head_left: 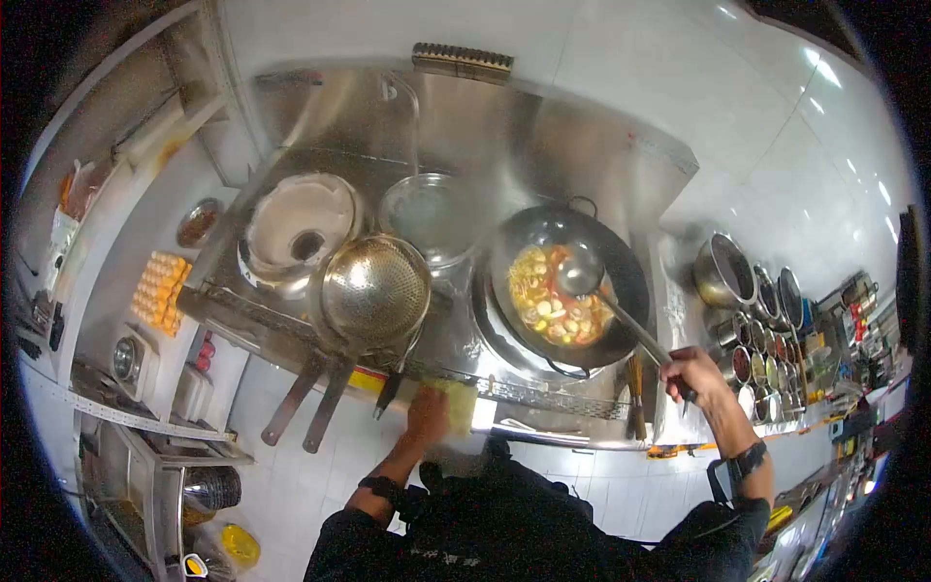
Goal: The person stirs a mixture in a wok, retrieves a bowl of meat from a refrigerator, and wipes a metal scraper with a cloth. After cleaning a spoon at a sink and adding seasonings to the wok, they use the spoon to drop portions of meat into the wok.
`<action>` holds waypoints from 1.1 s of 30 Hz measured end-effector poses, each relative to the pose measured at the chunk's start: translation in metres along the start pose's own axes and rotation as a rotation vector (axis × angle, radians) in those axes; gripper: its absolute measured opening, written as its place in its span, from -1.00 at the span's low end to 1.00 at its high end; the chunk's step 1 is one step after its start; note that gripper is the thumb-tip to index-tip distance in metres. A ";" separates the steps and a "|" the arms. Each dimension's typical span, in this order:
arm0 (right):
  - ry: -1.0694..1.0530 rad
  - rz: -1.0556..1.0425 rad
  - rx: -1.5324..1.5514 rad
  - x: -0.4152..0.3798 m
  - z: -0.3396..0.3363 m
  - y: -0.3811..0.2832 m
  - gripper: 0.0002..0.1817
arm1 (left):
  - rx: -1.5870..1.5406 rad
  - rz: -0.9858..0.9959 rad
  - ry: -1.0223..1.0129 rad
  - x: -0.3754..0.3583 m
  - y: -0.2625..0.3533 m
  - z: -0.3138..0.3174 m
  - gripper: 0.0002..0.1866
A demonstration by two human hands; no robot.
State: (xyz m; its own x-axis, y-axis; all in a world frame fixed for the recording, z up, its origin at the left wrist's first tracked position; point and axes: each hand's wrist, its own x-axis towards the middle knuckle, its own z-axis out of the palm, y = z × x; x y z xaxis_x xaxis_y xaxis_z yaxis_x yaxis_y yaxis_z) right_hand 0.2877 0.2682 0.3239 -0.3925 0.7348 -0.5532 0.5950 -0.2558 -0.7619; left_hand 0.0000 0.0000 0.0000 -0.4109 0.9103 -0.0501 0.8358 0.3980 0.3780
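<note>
A black wok [626,267] sits on the steel stove and holds yellow, white and red food [548,296]. My right hand [690,373] grips the long handle of a metal ladle [580,270], whose bowl hangs over the food. My left hand [429,412] rests at the stove's front edge on a yellow cloth [458,405]. Whether the fingers grip the cloth is blurred.
A perforated metal strainer [375,288] lies left of the wok, its handle pointing toward me. Behind it stand a steel pot of water [432,218] and an open burner ring [296,231]. Seasoning containers [766,364] and pots line the right counter. An egg tray [160,289] sits far left.
</note>
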 end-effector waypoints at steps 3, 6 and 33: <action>0.113 -0.266 -0.578 0.001 0.014 -0.020 -0.83 | 0.093 0.023 0.026 0.008 -0.015 -0.016 -0.76; 0.307 -0.600 -1.215 0.033 0.000 -0.022 -0.71 | 0.083 0.023 0.009 -0.002 0.000 -0.016 -0.78; -0.729 0.246 0.847 0.186 0.133 -0.146 -0.89 | 0.139 0.003 0.177 -0.013 0.010 -0.010 -0.79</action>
State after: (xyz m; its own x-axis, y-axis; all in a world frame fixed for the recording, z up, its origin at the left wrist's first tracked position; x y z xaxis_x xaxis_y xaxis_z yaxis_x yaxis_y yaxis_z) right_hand 0.0345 0.3588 0.2878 -0.8089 0.1377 -0.5716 0.1569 -0.8865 -0.4354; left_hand 0.0095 -0.0089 0.0139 -0.4559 0.8822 0.1181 0.8740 0.4187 0.2465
